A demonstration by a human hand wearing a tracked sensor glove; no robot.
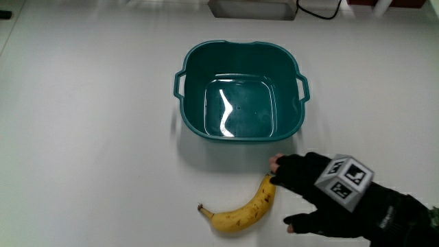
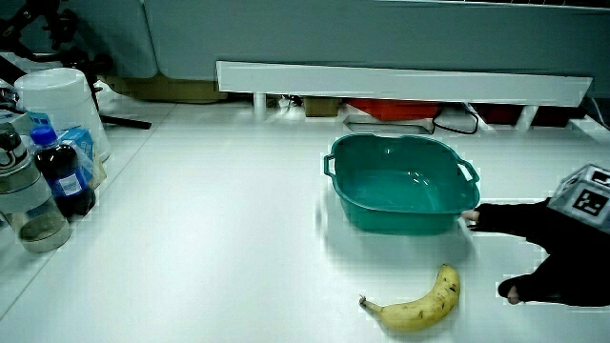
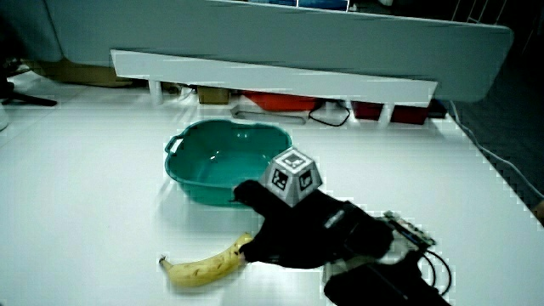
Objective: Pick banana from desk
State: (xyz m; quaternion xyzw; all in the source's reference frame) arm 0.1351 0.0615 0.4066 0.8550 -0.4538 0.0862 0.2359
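Nearest, the banana (image 1: 243,211) lies flat on the worktop (image 1: 89,151), one tip at the hands (image 1: 312,192), whose fingers spread loose around that end, gripping nothing yet, seemingly poised to close; farther off, the empty teal tub (image 1: 240,89) sits clear

light: bright, overhead | glare: basin (image 1: 239,113) floor streak | shadows: soft under basin | table (image 1: 89,137) washed pale
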